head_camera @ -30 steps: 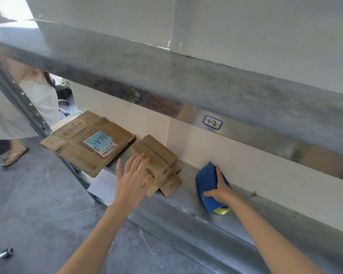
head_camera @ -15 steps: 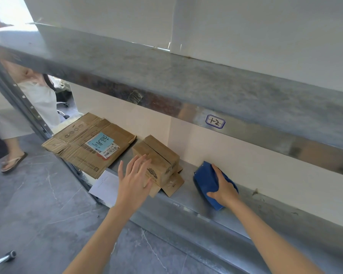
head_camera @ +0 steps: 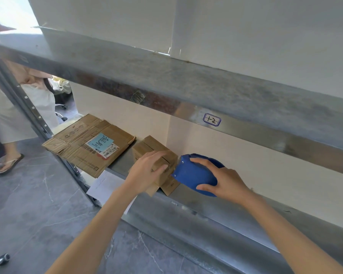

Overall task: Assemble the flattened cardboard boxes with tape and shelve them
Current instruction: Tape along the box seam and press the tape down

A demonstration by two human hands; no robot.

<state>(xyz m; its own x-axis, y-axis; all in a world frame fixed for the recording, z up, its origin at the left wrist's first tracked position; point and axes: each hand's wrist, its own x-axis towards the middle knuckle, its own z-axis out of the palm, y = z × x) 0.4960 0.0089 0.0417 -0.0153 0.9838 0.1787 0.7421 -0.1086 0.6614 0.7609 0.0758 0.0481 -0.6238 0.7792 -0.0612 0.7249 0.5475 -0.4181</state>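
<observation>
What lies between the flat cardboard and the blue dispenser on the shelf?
The small box, held by the left hand, fills that stretch in the head view; the right hand grips the dispenser beside it.

Right hand (head_camera: 222,180) is hiding the rear of the blue plastic tape dispenser (head_camera: 192,175); left hand (head_camera: 147,171) is masking much of the small brown cardboard box (head_camera: 152,144).
</observation>
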